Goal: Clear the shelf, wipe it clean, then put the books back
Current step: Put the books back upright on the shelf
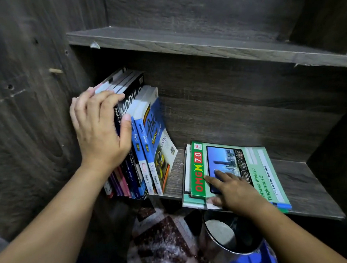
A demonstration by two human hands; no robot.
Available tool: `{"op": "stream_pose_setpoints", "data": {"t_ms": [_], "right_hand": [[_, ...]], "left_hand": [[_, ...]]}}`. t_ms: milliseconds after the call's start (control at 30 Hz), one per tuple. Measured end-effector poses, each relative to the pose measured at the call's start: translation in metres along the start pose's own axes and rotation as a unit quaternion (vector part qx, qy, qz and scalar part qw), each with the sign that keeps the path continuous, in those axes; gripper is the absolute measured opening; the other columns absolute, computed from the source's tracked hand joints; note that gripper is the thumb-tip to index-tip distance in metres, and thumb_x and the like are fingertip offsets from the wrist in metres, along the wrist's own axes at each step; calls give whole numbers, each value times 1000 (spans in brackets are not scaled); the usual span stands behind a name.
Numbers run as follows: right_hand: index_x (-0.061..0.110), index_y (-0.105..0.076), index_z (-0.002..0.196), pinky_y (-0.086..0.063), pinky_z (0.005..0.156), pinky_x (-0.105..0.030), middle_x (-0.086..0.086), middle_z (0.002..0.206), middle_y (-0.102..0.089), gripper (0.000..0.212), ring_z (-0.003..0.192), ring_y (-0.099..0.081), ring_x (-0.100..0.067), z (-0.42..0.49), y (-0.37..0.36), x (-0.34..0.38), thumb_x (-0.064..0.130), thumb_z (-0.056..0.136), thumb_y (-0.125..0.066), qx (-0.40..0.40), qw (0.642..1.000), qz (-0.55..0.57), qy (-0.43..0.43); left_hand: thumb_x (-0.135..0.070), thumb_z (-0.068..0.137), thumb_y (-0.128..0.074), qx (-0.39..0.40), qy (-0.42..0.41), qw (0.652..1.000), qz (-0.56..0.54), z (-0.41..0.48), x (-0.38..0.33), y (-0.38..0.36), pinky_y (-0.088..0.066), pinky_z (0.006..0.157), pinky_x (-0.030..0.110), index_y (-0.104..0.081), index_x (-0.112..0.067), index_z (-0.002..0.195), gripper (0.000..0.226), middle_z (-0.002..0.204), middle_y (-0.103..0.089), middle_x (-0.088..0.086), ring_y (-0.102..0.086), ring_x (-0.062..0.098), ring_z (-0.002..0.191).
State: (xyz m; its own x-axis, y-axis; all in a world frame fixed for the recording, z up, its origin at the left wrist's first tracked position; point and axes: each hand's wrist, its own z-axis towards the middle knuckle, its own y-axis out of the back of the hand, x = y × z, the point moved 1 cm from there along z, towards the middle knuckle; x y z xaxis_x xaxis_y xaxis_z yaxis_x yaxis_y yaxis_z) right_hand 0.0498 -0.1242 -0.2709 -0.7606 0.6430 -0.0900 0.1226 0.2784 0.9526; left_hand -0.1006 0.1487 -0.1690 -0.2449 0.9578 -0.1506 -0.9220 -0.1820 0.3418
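While the left hand (98, 130) grips the row of standing books (145, 141), its fingers curl over the top edges of the leftmost volumes and its thumb presses against a blue spine further right, so that several books are clasped between them. These books lean to the left against the side panel (26, 110) at the left end of the lower shelf (308, 182), their spines facing outward. To their right, across a strip of bare board, a flat stack of books (192, 202) lies on the same shelf, its front edge reaching the lip. The right hand (234, 191) rests on the green workbook (256, 168) that tops this stack: the fingers lie spread on the cover and the thumb tucks in at the front edge, pinching the workbook. An upper shelf (195, 44) runs above. Below the lower shelf stand a blue bucket (262, 260) with a metal rim and a patterned floor covering (160, 243).
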Motion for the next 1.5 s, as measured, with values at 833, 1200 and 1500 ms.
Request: {"op": "stream_pose_setpoints", "data": {"t_ms": [833, 1200, 1500], "right_hand": [[39, -4, 152, -12, 119, -47, -4, 161, -4, 118, 147, -11, -27, 8, -3, 11, 66, 62, -75, -99, 991, -50, 79], [28, -61, 121, -26, 112, -49, 2, 135, -55, 38, 132, -43, -24, 37, -27, 54, 28, 84, -65, -153, 966, -74, 195], [30, -56, 132, -19, 116, -46, 3, 145, -47, 65, 141, -35, -24, 15, -32, 12, 45, 72, -77, -122, 979, -27, 161]], "left_hand": [[-28, 88, -55, -5, 10, 1000, -1, -1, -5, 0, -21, 112, 54, -56, -13, 122, 37, 127, -54, 8, -34, 31, 132], [-28, 90, -54, 2, -1, 1000, -3, -2, -2, 1, -24, 109, 57, -55, -12, 123, 37, 128, -54, 9, -35, 33, 132], [-30, 91, -52, 3, -4, 1000, -5, -2, -2, 2, -24, 109, 57, -55, -12, 124, 38, 128, -54, 9, -34, 32, 132]]}}
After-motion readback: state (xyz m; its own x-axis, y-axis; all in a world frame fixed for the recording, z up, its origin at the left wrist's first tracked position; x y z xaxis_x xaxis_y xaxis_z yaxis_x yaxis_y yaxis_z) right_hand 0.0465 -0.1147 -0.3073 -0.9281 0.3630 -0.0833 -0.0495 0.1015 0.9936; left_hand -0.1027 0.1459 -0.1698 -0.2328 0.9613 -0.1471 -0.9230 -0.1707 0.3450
